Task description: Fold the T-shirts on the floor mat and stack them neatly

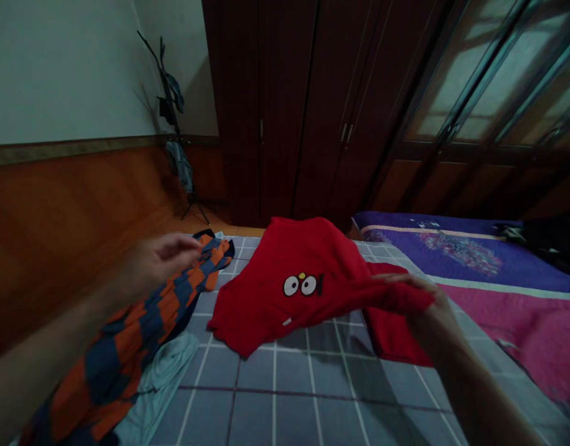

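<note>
The red garment, printed with two cartoon eyes, was found to the right of the striped garment, spread askew over a grey checked cloth. The right hand, well to the right of the striped garment, had its fingers closed round a bunched, sleeve-like end of the red garment and held that end raised, a shadow falling below it. The left hand, above the far part of the striped garment, was without a grip: its fingers were loosely curled, nothing was seen in them, and it stood apart from the red garment. A pale blue cloth lay just beside the striped garment on its right; a second red piece, apparently folded, lay farther off on that same side. It was judged that sound handling called for a light grip on the raised end, the left fingers taking the near-side edge, and an even, gentle tension to draw out the bunching. Dragging low was considered liable to disturb the folded piece.
</note>
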{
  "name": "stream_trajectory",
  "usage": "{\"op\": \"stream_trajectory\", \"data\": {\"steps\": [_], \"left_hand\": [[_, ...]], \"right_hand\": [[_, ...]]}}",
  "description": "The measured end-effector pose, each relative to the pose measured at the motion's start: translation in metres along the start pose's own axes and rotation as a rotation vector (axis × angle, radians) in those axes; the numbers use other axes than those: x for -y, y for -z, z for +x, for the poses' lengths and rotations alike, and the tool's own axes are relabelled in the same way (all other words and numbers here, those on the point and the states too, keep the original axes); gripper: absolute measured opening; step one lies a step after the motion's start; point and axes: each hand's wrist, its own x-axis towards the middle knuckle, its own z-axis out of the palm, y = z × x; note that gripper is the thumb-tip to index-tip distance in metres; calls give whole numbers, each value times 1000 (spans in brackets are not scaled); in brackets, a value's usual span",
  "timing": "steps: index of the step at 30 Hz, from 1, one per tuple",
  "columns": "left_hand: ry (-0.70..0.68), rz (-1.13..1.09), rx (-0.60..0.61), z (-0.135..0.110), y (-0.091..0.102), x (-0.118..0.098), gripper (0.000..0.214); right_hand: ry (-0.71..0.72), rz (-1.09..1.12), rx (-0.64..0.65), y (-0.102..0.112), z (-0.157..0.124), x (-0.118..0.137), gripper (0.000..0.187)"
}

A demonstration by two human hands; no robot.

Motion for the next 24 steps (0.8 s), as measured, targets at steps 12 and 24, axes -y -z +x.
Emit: {"op": "stream_trajectory", "data": {"steps": [12,24], "left_hand": [[-268,235,440,-24,-139,65,20],[-88,177,-454,234,-37,-8,34]], "right_hand": [[-240,143,-46,13,-13,-36,18],[0,357,-392,-64,242,44,15]]}}
